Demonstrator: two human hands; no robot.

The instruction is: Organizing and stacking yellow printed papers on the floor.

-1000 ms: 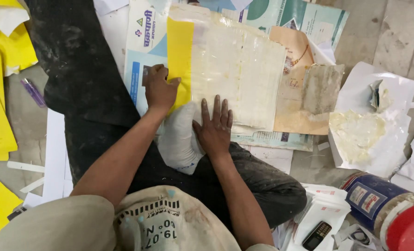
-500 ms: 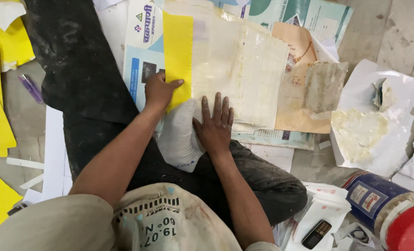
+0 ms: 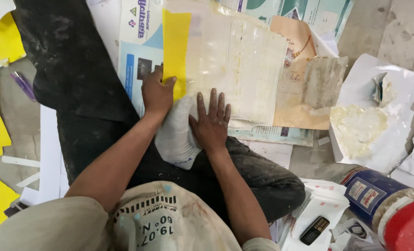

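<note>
Little is changed since the earlier frame: only the left hand (image 3: 156, 92) is shifted slightly on the yellow sheet (image 3: 176, 46), its fingers curled over the sheet's lower edge. Beside it, the right hand (image 3: 212, 122) is pressed flat, fingers spread, on the glue-smeared cream paper (image 3: 237, 65). A white cloth (image 3: 175, 137) is bunched between both wrists
</note>
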